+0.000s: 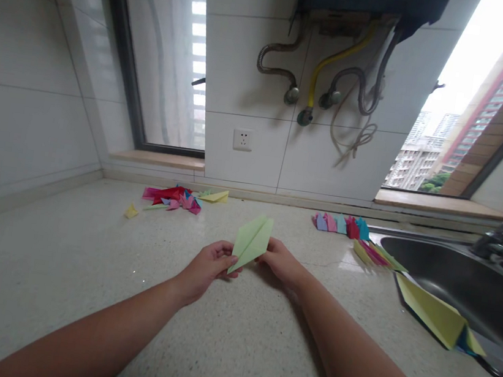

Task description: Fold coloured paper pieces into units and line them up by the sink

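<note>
A light green folded paper plane (251, 241) is held up above the speckled countertop (59, 274), pointing away and to the right. My left hand (206, 268) pinches its near lower end. My right hand (281, 262) grips its right side, fingers closed behind the paper. Both hands hover over the middle of the counter.
A heap of red, pink and blue folded papers (174, 197) lies at the back left, with a small yellow piece (130, 211) beside it. A row of coloured folded pieces (342, 224) sits at the back right. Yellow folded planes (436, 315) rest on the rim of the steel sink (465, 285).
</note>
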